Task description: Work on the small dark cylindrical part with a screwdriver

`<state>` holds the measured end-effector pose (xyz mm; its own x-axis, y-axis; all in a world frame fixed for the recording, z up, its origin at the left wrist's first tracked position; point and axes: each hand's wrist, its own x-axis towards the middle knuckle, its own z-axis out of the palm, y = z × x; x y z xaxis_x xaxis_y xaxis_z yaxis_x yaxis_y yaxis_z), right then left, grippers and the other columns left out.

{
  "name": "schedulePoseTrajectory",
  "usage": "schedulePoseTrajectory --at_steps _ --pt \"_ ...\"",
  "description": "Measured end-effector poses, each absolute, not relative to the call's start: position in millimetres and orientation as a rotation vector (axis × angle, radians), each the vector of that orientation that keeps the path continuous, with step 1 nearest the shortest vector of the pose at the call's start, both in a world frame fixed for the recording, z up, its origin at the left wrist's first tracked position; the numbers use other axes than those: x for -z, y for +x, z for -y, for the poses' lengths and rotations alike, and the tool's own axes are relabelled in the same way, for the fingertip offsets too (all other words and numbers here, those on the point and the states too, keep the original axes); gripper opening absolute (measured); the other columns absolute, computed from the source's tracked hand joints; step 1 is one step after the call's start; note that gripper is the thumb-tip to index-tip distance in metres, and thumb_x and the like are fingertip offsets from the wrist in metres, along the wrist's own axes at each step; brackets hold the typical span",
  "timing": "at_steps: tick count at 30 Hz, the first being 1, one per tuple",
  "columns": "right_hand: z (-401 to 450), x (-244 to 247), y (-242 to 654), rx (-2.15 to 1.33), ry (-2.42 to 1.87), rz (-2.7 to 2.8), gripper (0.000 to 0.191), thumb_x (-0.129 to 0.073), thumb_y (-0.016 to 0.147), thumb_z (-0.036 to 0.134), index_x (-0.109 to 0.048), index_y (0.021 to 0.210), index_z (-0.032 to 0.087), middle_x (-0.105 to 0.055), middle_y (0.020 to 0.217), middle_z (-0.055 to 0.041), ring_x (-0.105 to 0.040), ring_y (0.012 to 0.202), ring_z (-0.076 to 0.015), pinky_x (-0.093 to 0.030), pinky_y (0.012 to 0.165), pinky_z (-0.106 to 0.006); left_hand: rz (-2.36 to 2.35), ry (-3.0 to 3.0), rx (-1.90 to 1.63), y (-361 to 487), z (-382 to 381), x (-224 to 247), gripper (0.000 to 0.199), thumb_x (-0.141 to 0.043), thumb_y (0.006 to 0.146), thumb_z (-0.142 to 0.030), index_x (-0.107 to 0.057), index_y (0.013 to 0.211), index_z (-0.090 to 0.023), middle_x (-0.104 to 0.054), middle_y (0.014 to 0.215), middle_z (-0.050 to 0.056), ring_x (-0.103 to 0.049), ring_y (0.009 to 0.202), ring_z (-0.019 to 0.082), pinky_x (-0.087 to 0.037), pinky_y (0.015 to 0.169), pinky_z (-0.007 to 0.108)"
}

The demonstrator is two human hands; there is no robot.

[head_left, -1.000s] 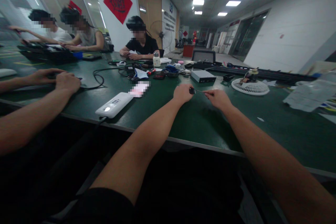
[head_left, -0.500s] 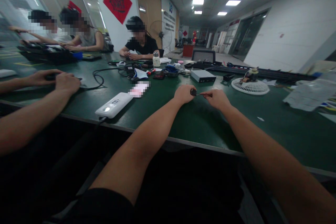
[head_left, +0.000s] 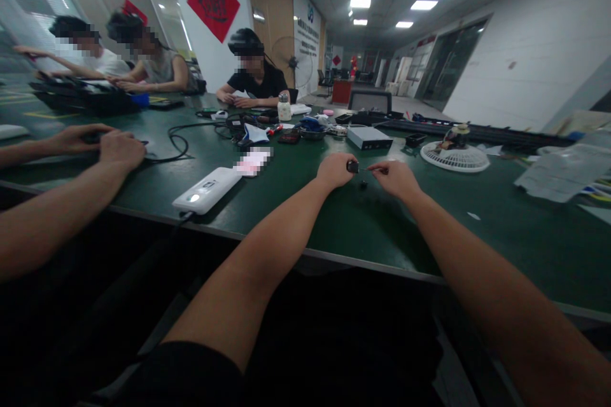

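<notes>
"One small dark piece (head_left: 352, 166): where is it?"

"In the left hand (head_left: 334, 170), fingers closed round it, over the green table (head_left: 286, 222)."

"And the right hand (head_left: 394, 178)?"

"Apart from the left, just to its right, pinching a thin tool (head_left: 369, 169) that points left towards the piece."

"Anything nearby?"

"A tiny dark bit (head_left: 363, 184) below the tool; far right, a white fan grille (head_left: 453, 159)."
</notes>
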<state>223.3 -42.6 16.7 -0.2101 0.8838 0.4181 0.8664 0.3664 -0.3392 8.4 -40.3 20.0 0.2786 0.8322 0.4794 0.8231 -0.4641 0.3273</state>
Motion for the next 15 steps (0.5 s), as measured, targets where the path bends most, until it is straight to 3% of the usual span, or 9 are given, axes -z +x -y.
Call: schedulePoseTrajectory --at_steps 7,15 --pt "39 -11 221 0.003 -1.655 2.002 0.025 -0.063 0.096 0.035 -0.083 0.100 0.020 -0.080 0.092 -0.0130 -0.071 0.084 -0.0269 -0.049 0.073 -0.035 -1.749 2.376 -1.016 7 41 -21 0.034 -0.072 0.085 -0.028 -0.079 0.118 -0.024 -0.079 0.116 0.011 -0.073 0.110 0.032 -0.058 0.098 0.043" --pt "42 -5 207 -0.089 -1.605 2.077 0.028 -0.071 0.092 0.042 -0.083 0.109 0.024 -0.078 0.088 -0.0083 -0.069 0.077 -0.0237 -0.045 0.066 -0.032 -1.823 2.313 -0.962 6 39 -18 0.032 -0.074 0.084 -0.029 -0.080 0.116 -0.025 -0.079 0.114 0.012 -0.073 0.108 0.031 -0.059 0.095 0.041"
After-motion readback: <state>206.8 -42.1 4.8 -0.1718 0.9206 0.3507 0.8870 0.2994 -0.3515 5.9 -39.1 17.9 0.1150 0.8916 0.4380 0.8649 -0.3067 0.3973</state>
